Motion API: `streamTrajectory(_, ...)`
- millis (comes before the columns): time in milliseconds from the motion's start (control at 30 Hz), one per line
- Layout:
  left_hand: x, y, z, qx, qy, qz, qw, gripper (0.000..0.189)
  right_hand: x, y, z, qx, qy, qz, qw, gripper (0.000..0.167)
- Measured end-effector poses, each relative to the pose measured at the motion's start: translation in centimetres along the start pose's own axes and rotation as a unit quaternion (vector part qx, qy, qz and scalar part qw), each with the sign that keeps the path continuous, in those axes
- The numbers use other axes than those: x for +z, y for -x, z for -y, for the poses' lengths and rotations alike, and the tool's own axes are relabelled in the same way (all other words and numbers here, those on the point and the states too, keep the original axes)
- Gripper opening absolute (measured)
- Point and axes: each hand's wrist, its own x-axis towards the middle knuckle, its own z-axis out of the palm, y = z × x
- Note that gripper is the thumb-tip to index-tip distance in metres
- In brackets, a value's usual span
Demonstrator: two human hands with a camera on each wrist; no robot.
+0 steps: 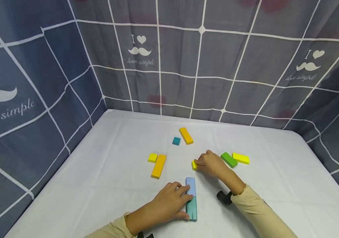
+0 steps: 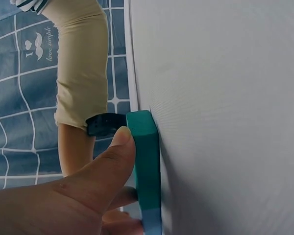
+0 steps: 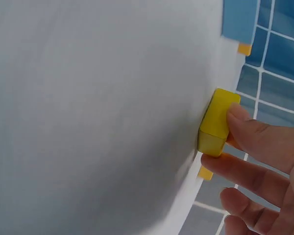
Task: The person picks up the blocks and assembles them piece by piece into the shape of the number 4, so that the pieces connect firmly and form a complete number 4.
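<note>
My left hand (image 1: 170, 202) bends over two blocks lying end to end, a light blue block (image 1: 190, 185) and a teal block (image 1: 191, 211). Its thumb and a finger hold the teal one, while another fingertip touches the light blue one. In the left wrist view the thumb lies at the teal block's edge and a finger passes behind it. My right hand (image 1: 212, 164) pinches a small yellow block (image 3: 216, 120) between thumb and finger, low over the table beyond the light blue block. The other fingers curl loosely beside it.
An orange block (image 1: 158, 167) lies beside a yellow square block (image 1: 152, 157) at left. Farther back are a dark teal square block (image 1: 176, 141) and another orange block (image 1: 186, 136). A green block (image 1: 229, 159) and yellow bar (image 1: 240, 158) lie right of my right hand.
</note>
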Motion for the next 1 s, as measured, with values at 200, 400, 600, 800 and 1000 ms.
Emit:
streamTrajectory(200,-0.2,-0.2,0.2,0.005,-0.002,-0.014,0.9999,0.057,0.0,0.1,0.7,-0.016,-0.03,-0.003,0.9994,0.028)
streamTrajectory(400,-0.2,-0.1,0.0,0.0,0.001,-0.013,0.9999,0.057,0.3,0.7,1.2,-0.04,-0.042,-0.016,0.9982,0.022)
streamTrajectory(600,-0.2,-0.1,0.0,-0.008,0.011,-0.005,0.9999,0.056,0.5,0.9,1.6,-0.036,-0.065,-0.012,0.9972,0.021)
streamTrajectory(800,-0.2,-0.1,-0.1,-0.015,0.019,0.008,0.9997,0.056,0.8,1.1,2.2,-0.03,-0.08,-0.002,0.9963,0.021)
streamTrajectory(1000,-0.4,-0.3,-0.1,-0.014,0.015,0.003,0.9998,0.055,0.8,1.2,2.3,-0.045,-0.058,-0.02,0.9971,0.019)
